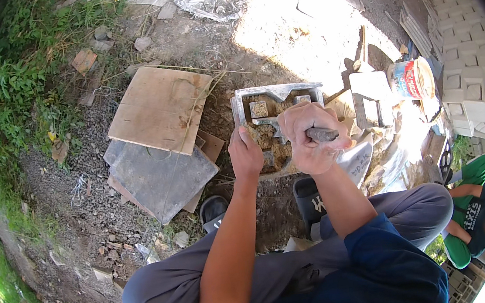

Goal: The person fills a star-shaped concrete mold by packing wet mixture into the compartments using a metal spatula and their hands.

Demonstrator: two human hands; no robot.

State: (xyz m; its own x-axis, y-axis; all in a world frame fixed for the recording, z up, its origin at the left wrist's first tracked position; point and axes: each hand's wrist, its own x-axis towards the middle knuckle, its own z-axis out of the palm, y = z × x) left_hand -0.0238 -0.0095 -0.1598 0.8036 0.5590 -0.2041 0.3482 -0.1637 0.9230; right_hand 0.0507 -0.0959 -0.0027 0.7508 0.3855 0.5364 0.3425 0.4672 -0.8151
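Observation:
A grey metal block mould [278,93] lies on the ground in front of my feet, with square cores and brown, damp-looking mix in its cavities. My left hand [246,158] grips the mould's left side, thumb along the edge. Over the mould's right half, my right hand [313,136] is closed around a tool with a dark, rounded handle [322,135], whose end points up at me. The tool's working end is hidden beneath my fist, so its kind does not show.
Left of the mould lie stacked flat boards [157,110]. To the right are a pale frame [371,97], a bucket [411,80] and a shovel-like handle [362,47]. Pale blocks [471,72] are stacked at far right. Another person [474,213] sits at lower right.

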